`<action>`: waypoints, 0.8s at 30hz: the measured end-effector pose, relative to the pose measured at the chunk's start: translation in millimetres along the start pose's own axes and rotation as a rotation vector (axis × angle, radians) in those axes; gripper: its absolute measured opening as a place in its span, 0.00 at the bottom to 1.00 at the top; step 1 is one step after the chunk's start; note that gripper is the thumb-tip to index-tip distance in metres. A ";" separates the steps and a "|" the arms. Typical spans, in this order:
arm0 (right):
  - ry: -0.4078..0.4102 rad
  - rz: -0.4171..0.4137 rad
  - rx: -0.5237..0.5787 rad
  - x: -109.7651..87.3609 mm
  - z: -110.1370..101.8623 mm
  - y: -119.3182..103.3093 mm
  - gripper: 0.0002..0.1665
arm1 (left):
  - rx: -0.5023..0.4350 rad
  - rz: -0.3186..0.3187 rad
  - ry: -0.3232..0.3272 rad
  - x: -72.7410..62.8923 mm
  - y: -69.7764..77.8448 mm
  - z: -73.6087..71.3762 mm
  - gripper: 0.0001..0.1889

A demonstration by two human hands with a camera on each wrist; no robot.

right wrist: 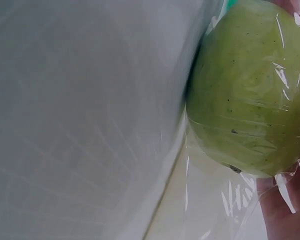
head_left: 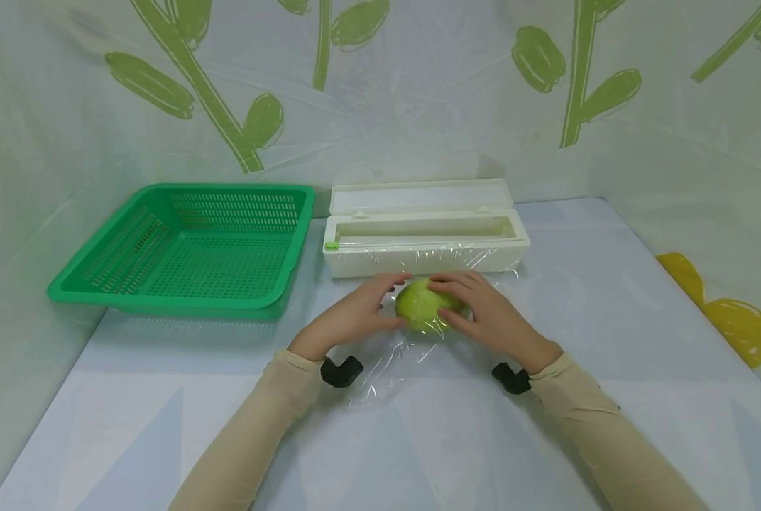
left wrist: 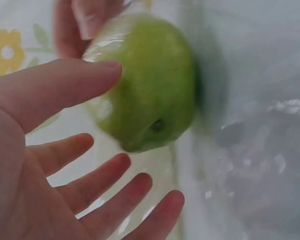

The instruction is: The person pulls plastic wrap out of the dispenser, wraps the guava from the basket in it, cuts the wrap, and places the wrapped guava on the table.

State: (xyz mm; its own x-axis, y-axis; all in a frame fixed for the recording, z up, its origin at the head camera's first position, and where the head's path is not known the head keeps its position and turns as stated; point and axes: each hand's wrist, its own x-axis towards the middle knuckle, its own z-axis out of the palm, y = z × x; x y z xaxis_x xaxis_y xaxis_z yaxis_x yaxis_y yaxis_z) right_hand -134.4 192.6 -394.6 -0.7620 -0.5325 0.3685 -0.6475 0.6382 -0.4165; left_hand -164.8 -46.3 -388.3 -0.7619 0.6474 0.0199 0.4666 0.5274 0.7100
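Note:
A yellow-green, rounded fruit (head_left: 420,306) sits on the table with clear cling film (head_left: 393,362) over part of it. My right hand (head_left: 488,312) grips the fruit from the right, thumb at its near side and fingers over the top. On the other side, my left hand (head_left: 358,316) is spread around the fruit; in the left wrist view its thumb overlaps the skin and the other fingers stand apart. Up close, the right wrist view shows the fruit (right wrist: 247,95) under shiny, wrinkled film. Its underside is hidden.
Behind the fruit stands a white cling film box (head_left: 425,259), lid raised, film running from its front edge. A green slotted basket (head_left: 272,305) is at the back left. A wall sheet with painted leaves (head_left: 387,128) closes off the back.

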 end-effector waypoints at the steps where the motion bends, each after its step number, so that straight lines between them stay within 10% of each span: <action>1: -0.003 0.001 0.001 0.2 -0.2 -0.3 0.24 | -0.001 -0.007 0.005 -1.8 0.9 -2.7 0.35; 10: -0.015 0.003 -0.001 2.7 1.5 -1.1 0.24 | 0.034 0.043 0.042 -16.9 11.8 -11.1 0.16; 24: -0.010 0.008 0.007 0.6 -2.2 -2.9 0.24 | 0.163 -0.124 0.006 -50.6 10.1 -4.8 0.07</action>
State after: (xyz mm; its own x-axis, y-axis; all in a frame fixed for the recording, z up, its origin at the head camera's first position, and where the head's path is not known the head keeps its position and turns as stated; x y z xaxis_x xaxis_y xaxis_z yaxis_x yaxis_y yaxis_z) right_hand -133.0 191.7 -391.3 -0.7671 -0.5333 0.3565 -0.6415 0.6384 -0.4254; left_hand -123.7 -76.3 -378.8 -0.8206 0.5688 -0.0559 0.4351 0.6852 0.5841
